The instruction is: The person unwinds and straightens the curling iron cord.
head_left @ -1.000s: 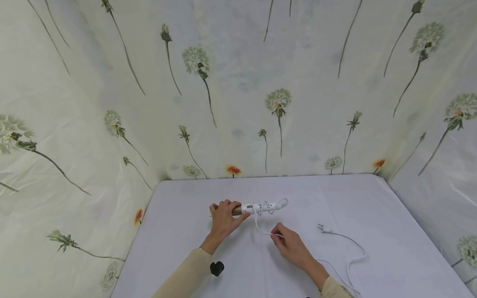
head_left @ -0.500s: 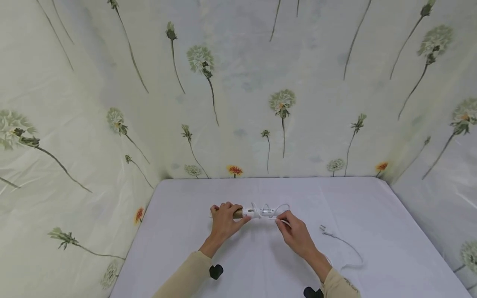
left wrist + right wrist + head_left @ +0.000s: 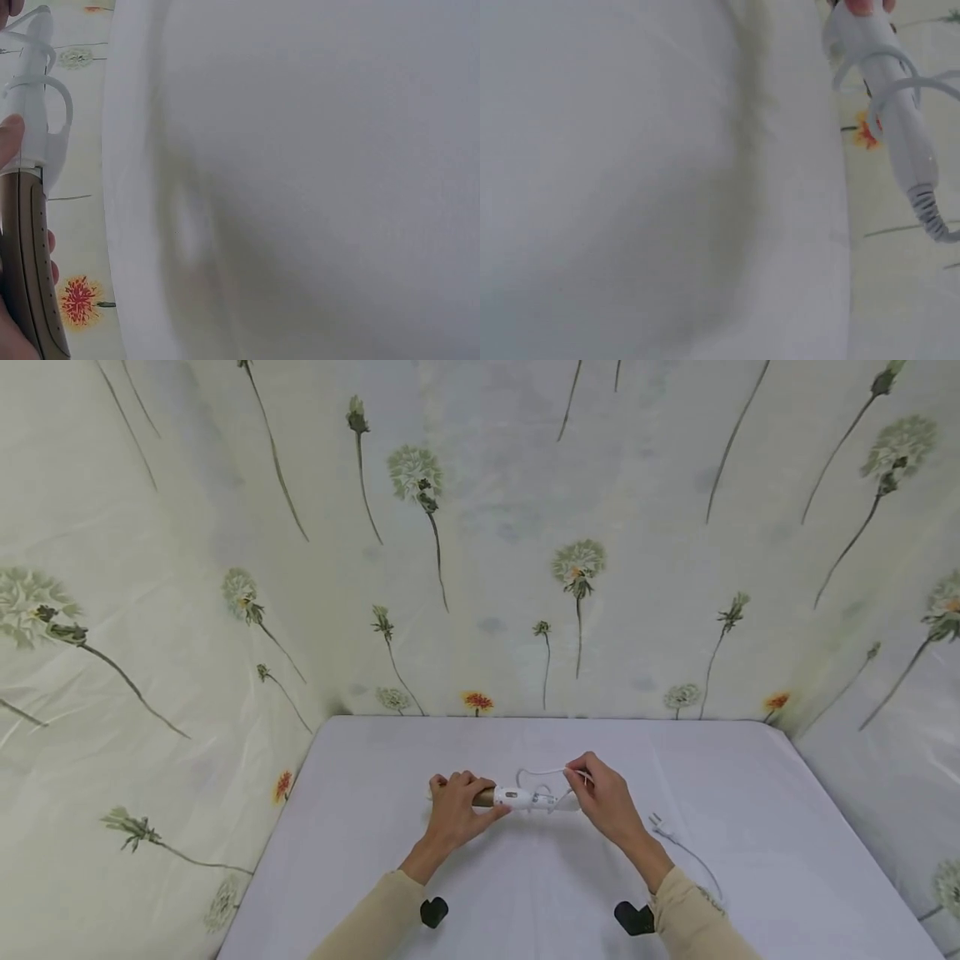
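My left hand (image 3: 453,810) grips the brown barrel of a curling iron (image 3: 513,797), its thumb reaching onto the white handle. In the left wrist view the curling iron (image 3: 30,247) shows a brown barrel with a dotted line, joined to the white handle. Loops of white power cord (image 3: 889,56) wind loosely round that handle in the right wrist view. My right hand (image 3: 607,802) pinches the cord between thumb and fingertips, just above and beyond the handle's right end. A curve of cord runs leftward from those fingertips.
A two-pin plug (image 3: 660,825) on its cord lies on the white-covered table (image 3: 375,752), right of my right hand. Flower-printed sheeting (image 3: 487,527) rises behind the table and at both sides. Black wrist-worn pieces (image 3: 433,912) show under both forearms.
My right hand has carried the cord up and away from me, from below the handle to above it, adding to the winding. The left hand keeps its grip, and the plug's trailing cord has shifted.
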Demonstrator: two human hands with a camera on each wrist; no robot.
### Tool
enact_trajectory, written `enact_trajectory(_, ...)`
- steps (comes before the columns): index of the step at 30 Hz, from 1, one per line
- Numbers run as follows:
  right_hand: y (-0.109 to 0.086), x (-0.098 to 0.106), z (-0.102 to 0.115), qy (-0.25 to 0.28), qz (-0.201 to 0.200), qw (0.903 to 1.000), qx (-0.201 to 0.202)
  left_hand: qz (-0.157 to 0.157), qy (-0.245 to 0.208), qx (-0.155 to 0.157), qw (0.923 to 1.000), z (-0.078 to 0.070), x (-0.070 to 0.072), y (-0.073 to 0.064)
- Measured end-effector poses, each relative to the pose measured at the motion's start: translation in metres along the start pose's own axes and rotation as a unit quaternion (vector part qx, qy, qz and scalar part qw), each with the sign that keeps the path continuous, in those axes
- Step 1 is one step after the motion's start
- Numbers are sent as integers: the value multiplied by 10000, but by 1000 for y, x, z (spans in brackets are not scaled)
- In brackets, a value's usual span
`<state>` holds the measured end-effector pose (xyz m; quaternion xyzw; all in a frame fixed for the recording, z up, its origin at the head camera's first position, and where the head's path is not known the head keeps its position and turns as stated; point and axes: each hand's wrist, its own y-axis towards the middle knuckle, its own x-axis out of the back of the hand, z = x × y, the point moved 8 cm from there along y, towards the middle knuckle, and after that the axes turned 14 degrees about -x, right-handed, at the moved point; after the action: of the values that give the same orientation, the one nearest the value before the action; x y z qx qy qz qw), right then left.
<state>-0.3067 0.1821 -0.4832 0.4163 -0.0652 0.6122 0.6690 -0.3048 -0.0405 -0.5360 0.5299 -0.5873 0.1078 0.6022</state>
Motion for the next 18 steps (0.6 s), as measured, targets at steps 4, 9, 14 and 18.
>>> enact_trajectory(4, 4, 0, -9, -200, 134, 9992, -312, 131, -73, -183, 9997, -1, -2, -1)
enact_trajectory(9, 8, -3, -24, -307, 264, 9982, -447, 47, -265, -580, 9980, -3, -1, -3)
enact_trajectory(14, 8, -3, -39, -521, 212, 9972, -484, -41, -222, -868, 9960, -5, 2, -6)
enact_trajectory(18, 6, -6, -49, -664, 251, 9955, -626, 18, -293, -971, 9948, -4, 3, -8)
